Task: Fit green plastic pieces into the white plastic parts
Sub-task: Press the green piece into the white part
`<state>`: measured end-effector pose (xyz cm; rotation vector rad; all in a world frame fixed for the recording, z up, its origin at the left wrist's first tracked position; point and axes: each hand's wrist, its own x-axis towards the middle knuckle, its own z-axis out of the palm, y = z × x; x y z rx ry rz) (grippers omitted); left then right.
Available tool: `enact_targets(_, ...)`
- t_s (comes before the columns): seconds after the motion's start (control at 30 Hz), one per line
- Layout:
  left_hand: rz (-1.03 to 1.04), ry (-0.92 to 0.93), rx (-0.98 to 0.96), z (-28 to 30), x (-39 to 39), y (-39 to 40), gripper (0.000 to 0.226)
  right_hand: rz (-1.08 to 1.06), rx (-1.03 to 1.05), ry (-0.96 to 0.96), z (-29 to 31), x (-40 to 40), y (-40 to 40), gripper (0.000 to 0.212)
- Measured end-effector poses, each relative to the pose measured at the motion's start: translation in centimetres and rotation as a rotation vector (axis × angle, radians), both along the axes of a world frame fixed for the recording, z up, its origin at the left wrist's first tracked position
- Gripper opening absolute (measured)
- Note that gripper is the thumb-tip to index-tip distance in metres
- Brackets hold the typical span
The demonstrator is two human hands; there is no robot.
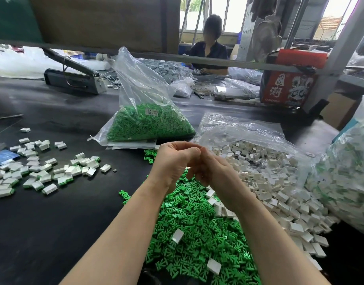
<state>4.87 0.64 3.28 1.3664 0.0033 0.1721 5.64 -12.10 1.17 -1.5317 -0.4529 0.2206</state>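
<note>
Bare tabletop (64,212) left; green pile (197,233), white pile (279,192) block ctr/right.

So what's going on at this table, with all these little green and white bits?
A person is assembling small parts by hand. Both hands, left hand and right hand, are raised together above a loose green pile, fingers curled as if pressing pieces together; what they hold is hidden. Empty white parts spill from a bag on the right, and finished pieces lie scattered on the left. Another worker sits across the table.

glossy green plastic pieces (197,223), matt black table (53,223) — crinkly clear bag (140,79)
</note>
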Motion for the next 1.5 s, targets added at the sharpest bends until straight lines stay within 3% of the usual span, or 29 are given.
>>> enact_targets(0.57, 0.031, 0.062, -0.166, -1.4, 0.6, -1.4, 0.019, -0.084, 0.12, 0.017, -1.2, 0.3, 0.3, 0.044)
enact_targets(1.0, 0.003, 0.044, -0.208, -1.7, 0.7, -1.2, 0.042, -0.101, 0.129, 0.007, -1.0, 0.2, 0.5, 0.046)
enact_targets(1.5, -0.035, 0.065, -0.184, -1.0, 0.3, -0.8, 0.017, -0.067, 0.141, 0.051, -0.6, 0.1, 0.6, 0.051)
